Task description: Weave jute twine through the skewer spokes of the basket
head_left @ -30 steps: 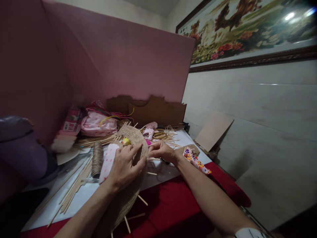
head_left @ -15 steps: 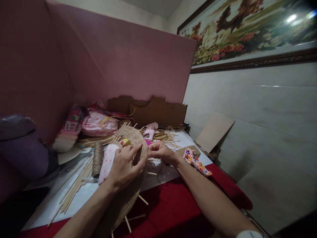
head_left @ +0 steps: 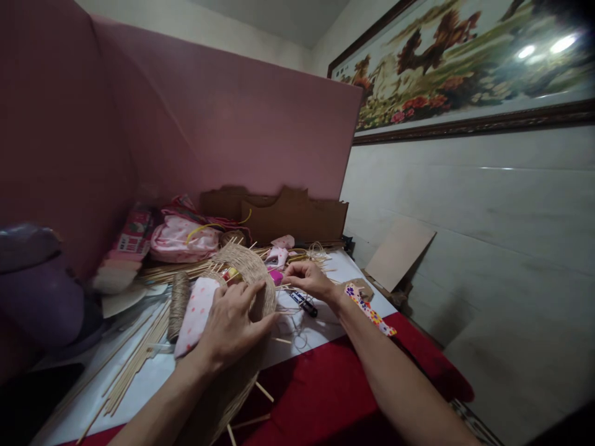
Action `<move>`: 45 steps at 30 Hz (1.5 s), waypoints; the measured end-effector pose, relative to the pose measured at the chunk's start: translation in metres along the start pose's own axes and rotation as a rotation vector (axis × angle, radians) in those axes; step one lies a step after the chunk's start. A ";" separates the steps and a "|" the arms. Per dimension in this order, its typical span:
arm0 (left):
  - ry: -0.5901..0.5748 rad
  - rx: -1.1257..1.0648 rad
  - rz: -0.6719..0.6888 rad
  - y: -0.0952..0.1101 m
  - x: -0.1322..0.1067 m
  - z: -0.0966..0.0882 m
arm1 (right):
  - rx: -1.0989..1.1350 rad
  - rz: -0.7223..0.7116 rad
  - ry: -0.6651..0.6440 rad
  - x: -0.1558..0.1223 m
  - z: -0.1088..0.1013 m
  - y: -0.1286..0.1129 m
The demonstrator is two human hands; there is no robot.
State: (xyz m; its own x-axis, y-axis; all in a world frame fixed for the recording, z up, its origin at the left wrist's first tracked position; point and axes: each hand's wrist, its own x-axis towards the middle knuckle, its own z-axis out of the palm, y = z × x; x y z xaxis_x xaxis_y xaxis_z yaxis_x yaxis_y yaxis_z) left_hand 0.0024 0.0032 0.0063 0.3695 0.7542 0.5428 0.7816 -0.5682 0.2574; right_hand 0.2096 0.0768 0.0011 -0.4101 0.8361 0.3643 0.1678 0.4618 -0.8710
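Note:
A curved band woven of tan twine (head_left: 246, 263) stands on edge before me, with thin wooden sticks (head_left: 264, 391) poking out of its rim. My left hand (head_left: 242, 319) grips the band's wall, its thumb stretched over the rim; part of the weave is hidden beneath the hand. Just right of the rim, my right hand (head_left: 309, 279) has thumb and forefinger pinched on a thin strand of twine, close to a stick end. Loose twine loops (head_left: 301, 337) lie below it. A dark-handled cutter (head_left: 304, 303) rests under the right hand.
A twine spool (head_left: 178, 306) and white dotted cloth (head_left: 198, 313) are at left, with loose sticks (head_left: 134, 362) beside them. A purple container (head_left: 41, 291) stands far left. Cardboard (head_left: 295, 214) leans behind. Floral cloth (head_left: 372, 313) lies right, near red cloth (head_left: 334, 384).
My right hand has moved slightly away from the woven rim, uncovering the cutter. My left thumb has lifted outward. The whole view has shifted a little.

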 end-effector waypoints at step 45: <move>-0.107 -0.173 0.153 0.018 -0.001 -0.013 | 0.119 -0.061 0.291 0.006 -0.012 0.004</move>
State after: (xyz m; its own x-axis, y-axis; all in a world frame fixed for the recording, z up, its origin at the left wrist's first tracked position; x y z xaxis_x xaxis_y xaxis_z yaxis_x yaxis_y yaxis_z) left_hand 0.0090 -0.0122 0.0208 0.5354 0.6800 0.5009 0.6181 -0.7196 0.3164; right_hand 0.2185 0.0875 0.0035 -0.1400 0.8656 0.4808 0.0382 0.4899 -0.8709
